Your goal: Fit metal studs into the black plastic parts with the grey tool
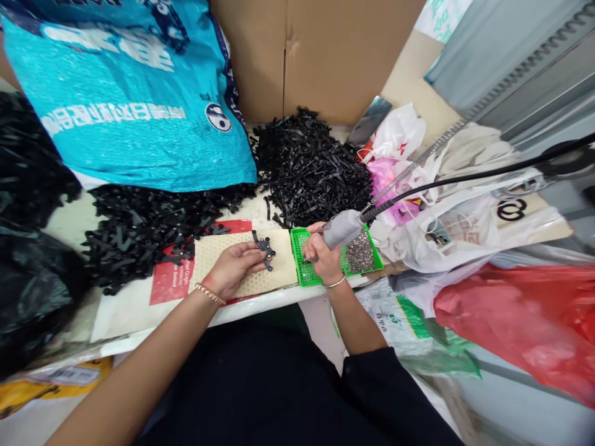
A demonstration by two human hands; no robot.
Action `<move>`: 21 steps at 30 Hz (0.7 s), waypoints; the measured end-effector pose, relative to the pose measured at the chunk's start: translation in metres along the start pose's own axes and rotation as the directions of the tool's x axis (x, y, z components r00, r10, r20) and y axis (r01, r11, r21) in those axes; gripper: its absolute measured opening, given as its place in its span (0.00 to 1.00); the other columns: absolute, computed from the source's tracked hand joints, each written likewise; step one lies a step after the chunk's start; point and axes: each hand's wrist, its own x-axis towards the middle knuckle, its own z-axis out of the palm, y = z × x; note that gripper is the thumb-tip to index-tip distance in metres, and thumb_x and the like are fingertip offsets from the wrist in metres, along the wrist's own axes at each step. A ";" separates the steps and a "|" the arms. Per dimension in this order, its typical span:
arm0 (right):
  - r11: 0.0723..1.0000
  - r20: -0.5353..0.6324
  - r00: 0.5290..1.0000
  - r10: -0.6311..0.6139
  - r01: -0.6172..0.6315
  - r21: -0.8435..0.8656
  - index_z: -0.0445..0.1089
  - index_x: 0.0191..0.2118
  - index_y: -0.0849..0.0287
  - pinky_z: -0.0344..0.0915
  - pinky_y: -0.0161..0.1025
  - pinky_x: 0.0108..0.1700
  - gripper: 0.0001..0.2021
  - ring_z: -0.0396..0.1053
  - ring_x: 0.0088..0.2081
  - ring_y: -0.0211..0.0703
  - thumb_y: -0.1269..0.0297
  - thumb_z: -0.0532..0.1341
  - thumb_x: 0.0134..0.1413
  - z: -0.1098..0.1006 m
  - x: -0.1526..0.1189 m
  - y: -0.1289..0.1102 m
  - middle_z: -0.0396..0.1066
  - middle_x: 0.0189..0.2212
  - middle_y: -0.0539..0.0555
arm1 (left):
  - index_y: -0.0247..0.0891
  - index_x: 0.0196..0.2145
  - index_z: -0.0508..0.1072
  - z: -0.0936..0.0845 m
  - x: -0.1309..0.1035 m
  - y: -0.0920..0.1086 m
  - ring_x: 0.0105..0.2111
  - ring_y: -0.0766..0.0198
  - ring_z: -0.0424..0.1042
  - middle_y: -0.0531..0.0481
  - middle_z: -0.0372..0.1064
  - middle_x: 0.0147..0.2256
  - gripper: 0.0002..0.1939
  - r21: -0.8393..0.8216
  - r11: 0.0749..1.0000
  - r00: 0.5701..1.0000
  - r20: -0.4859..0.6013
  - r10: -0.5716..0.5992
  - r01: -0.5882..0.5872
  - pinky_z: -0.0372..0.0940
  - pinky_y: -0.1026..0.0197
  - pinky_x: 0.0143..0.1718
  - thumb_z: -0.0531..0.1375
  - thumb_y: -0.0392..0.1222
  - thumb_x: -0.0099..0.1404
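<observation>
Around the green tray [300, 240] on our counter [72, 220] things crowd in: just beyond it rises a heap of black plastic pieces [311, 167], and behind that heap stands brown cardboard [344, 56]. Beyond the tray to its left, a blue printed bag [153, 118] overlaps part of a second heap [134, 229] of black pieces, while a black bag [37, 291] sits well apart on the tray's far left. Beyond the tray to its right we see a white bag [402, 131] and a pink bag [385, 179]; a red bag [525, 322] lies well to its right. A black cable [465, 176] runs past the tray's right side from the grey power driver [344, 228], whose body hides part of the tray and its small metal pieces [360, 253]. Our right grip [323, 254] is wrapped around that driver over the tray, the tip hidden from us. Our left grip [235, 266], left of the tray above a beige mat [284, 251], is nearly closed, pinching a black branched part [264, 249] between thumb and fingers; the part juts from the fingertips toward the tray, and we cannot tell whether it touches the mat
</observation>
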 end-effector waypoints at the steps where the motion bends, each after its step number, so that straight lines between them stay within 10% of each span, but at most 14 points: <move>1: 1.000 0.005 1.000 -0.006 0.006 0.002 0.66 0.40 0.53 0.56 0.32 0.20 0.15 0.53 0.16 0.30 0.51 0.66 0.55 0.000 0.000 0.000 0.55 0.16 0.38 | 0.30 0.34 0.76 0.000 0.000 0.000 0.31 0.65 0.80 0.45 0.79 0.32 0.08 -0.003 1.000 1.000 0.000 0.000 0.000 0.75 0.70 0.33 0.64 0.21 0.60; 21: 0.996 -0.029 0.996 -0.088 0.088 -0.009 0.65 0.39 0.52 0.56 0.31 0.21 0.13 0.51 0.15 0.30 0.51 0.64 0.57 0.010 0.006 -0.031 0.53 0.14 0.38 | 0.29 0.32 0.76 0.003 0.001 -0.001 0.27 0.68 0.77 0.46 0.78 0.30 0.08 -0.087 0.996 1.000 0.012 -0.006 0.007 0.74 0.69 0.30 0.63 0.20 0.60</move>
